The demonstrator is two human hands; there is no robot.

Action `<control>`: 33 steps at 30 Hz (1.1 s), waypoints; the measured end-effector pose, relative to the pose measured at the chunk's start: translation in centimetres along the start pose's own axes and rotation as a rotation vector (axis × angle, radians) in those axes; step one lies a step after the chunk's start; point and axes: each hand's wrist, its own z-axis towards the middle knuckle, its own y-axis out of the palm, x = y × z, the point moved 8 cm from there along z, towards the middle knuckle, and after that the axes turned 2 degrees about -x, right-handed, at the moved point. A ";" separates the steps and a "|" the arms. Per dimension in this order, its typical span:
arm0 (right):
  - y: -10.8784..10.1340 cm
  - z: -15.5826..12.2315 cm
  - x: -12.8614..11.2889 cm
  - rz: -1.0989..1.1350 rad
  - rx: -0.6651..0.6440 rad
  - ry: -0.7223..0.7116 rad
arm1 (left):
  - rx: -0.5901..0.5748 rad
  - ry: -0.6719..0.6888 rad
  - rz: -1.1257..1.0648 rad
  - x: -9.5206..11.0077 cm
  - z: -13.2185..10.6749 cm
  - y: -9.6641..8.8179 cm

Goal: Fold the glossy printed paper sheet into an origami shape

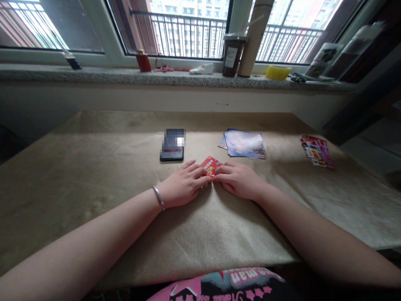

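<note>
I'm seeing a smartphone (171,155) lying just beyond the left hand (183,184), blue picture cards (244,143) sitting beyond the right hand (239,180), and pink printed cards (316,151) lying farther right, all resting on a beige cloth (94,188).

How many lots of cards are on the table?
3: a red card between left hand and right hand, a blue stack beyond them, a pink pile far right. The hands may hide more.
</note>
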 end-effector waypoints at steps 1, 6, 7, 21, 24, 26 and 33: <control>0.0 0.0 0.0 0.001 -0.002 0.001 | 0.001 -0.005 0.013 0.0 0.0 -0.1; 0.0 -0.1 0.2 0.006 0.004 0.005 | 0.030 0.005 0.054 -0.1 -0.2 -0.7; 0.0 -0.1 0.2 0.008 0.006 0.005 | 0.035 0.013 0.055 -0.1 -0.2 -0.8; 0.3 -0.4 0.5 -0.002 -0.003 0.007 | -0.012 0.026 0.005 -0.8 -0.7 -1.5; 0.2 -0.5 0.5 0.013 0.002 0.005 | -0.008 0.040 -0.020 -0.9 -0.8 -1.7; 0.1 -0.5 0.5 0.018 0.005 0.002 | -0.018 0.044 -0.034 -1.1 -0.9 -1.7; -0.1 -0.6 0.4 0.027 0.022 -0.014 | -0.067 0.026 -0.084 -2.1 -1.5 -1.6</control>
